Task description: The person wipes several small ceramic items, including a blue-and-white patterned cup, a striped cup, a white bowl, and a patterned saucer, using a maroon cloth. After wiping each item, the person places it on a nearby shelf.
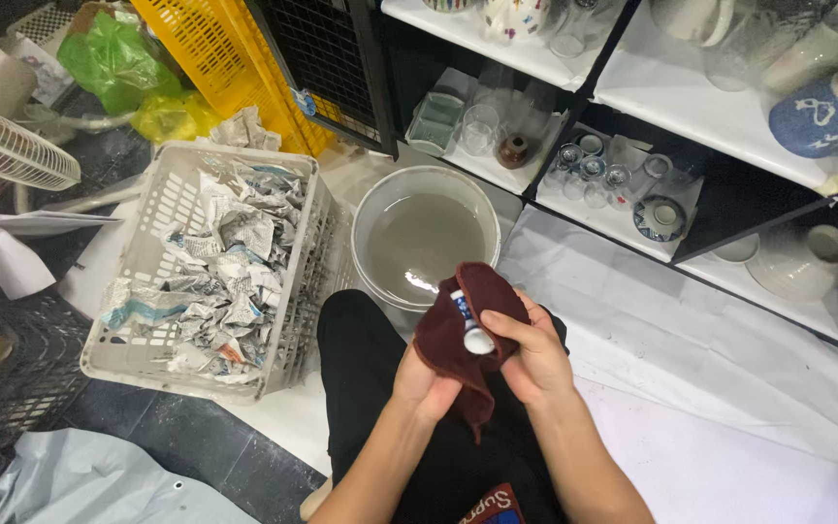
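Note:
A dark red cloth [448, 335] is bunched between both hands above my black-trousered knee. My left hand [421, 386] grips the cloth from below. My right hand [533, 351] presses on the cloth from the right and holds a small white and blue ceramic piece [471, 325] wrapped in it. Only the top of the piece shows; the rest is hidden in the folds. Just beyond the hands stands a white bucket [366, 218] of cloudy grey water.
A grey plastic basket [307, 291] full of crumpled newspaper sits at left. Black shelves [623, 97] behind hold glasses, cups, bowls and a blue and white pot [821, 112]. A yellow crate [215, 58], a green bag and a fan guard [7, 146] lie at the far left.

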